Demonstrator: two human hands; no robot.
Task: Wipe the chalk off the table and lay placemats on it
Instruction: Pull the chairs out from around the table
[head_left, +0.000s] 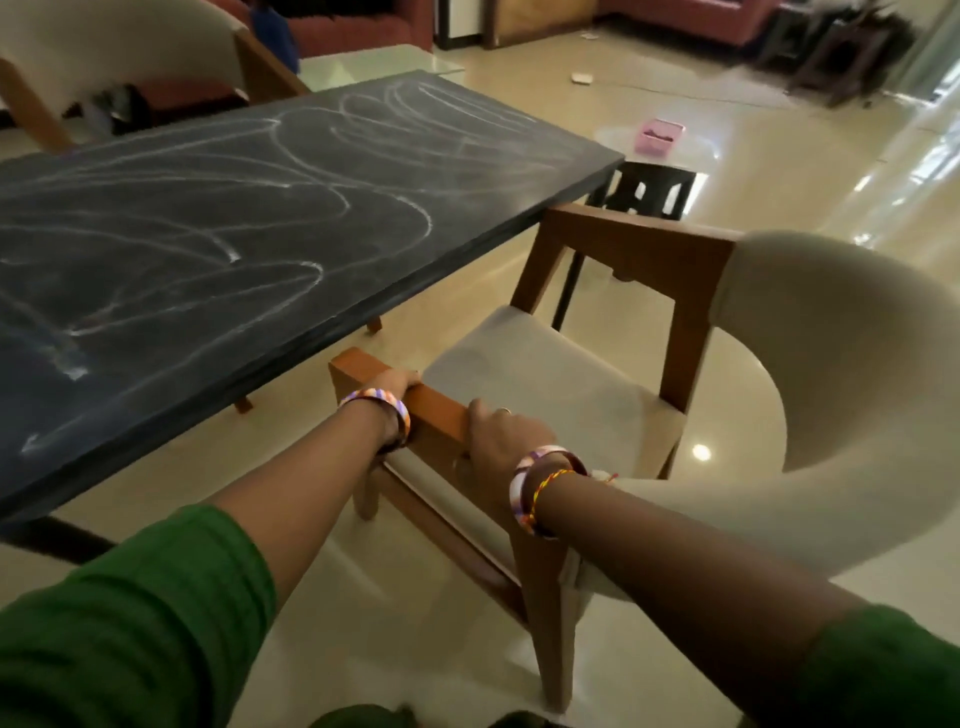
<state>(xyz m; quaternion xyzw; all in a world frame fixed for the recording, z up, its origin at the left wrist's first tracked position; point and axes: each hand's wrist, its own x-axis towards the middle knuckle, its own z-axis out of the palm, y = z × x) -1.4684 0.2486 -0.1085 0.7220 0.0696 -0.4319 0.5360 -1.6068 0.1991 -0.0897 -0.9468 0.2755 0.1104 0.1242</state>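
Note:
A dark slate table (218, 218) fills the left half of the view, its top covered in looping white chalk lines (311, 202). Beside its near long edge stands a wooden chair (649, 270) with a pale cushioned seat and a curved pale backrest. My left hand (397, 387) grips the chair's wooden arm rail near its front end. My right hand (501, 434) is closed on the same rail a little further back. No cloth or placemat is in view.
A second chair (171, 47) stands at the table's far side. On the glossy tiled floor lie a pink tray (660, 136) and a small dark stool (647, 189) past the table's far end. Red sofas line the back wall.

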